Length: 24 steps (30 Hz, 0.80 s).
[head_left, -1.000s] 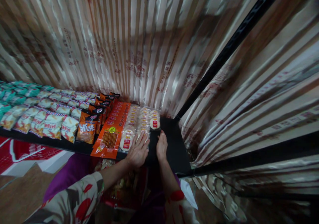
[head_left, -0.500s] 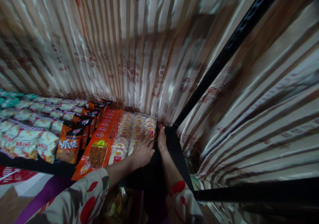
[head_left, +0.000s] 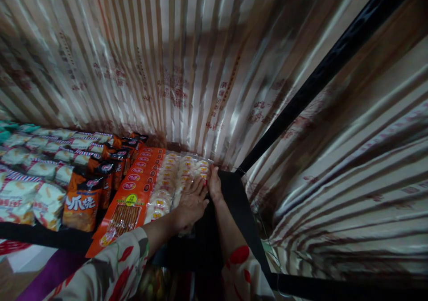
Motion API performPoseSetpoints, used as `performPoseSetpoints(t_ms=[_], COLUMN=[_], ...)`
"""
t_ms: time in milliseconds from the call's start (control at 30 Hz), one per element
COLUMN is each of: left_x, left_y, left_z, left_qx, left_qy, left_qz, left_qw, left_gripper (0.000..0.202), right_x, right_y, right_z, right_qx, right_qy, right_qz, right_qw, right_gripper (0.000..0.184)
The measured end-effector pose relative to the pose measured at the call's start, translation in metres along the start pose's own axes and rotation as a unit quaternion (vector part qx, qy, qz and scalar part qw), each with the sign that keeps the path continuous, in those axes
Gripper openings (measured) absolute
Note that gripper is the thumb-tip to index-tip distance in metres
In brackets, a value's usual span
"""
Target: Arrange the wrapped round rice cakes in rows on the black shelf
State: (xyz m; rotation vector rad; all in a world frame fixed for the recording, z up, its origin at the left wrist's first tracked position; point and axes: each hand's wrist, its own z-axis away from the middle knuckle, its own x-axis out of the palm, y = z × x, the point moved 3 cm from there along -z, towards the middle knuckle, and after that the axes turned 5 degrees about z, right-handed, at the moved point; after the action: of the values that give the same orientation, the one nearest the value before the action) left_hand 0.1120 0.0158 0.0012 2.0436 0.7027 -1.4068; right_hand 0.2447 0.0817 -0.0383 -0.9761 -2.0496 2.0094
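Note:
My left hand (head_left: 191, 204) lies open and flat, fingers spread, on clear packets of round white crackers (head_left: 183, 169) at the right end of the row. Upright along the right edge of these packets, my right hand (head_left: 216, 185) touches them with its fingers stretched out. Part of the packets is hidden under my left hand. Immediately left is another strip of white crackers (head_left: 167, 171), then orange packs of brown snack sticks (head_left: 142, 174) overlapping one another.
Orange-and-black snack bags (head_left: 81, 203) and white snack bags (head_left: 20, 196) fill the left of the black shelf (head_left: 239, 207). A black post (head_left: 301, 93) rises at the right corner. Behind hangs a pleated, shiny curtain (head_left: 194, 60). Below left is something purple (head_left: 55, 276).
My right hand has shifted slightly left, against the edge of the cracker packets. My left hand stays on top of them. The view has moved a little.

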Motion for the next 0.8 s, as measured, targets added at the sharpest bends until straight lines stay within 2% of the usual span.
performPoseSetpoints(t_ms=[133,300,600,733,800], left_x=[0.001,0.004,0.003,0.001,-0.003], left_y=[-0.002,-0.005,-0.004,-0.004,-0.002], left_z=[-0.003,-0.002,-0.002,-0.001,0.001], left_qx=[-0.001,0.0,-0.011,-0.007,0.001], left_qy=[-0.017,-0.019,-0.037,-0.034,-0.023], left_qz=[0.002,0.005,0.012,0.015,0.016], left_qw=[1.0,1.0,0.999,0.999,1.0], left_gripper=[0.049,0.051,0.051,0.049,0.048], right_x=[0.007,0.009,0.009,0.005,-0.001], right_y=[-0.005,-0.01,-0.01,-0.013,-0.015], right_z=[0.004,0.007,0.006,0.007,0.008], right_qx=[0.046,0.023,0.005,0.022,0.033], right_qy=[-0.017,0.025,0.002,-0.013,0.001], right_qz=[0.014,0.039,0.044,-0.016,-0.04], right_qw=[0.999,0.999,0.999,1.0,0.999], right_gripper=[0.081,0.075,0.078,0.076,0.075])
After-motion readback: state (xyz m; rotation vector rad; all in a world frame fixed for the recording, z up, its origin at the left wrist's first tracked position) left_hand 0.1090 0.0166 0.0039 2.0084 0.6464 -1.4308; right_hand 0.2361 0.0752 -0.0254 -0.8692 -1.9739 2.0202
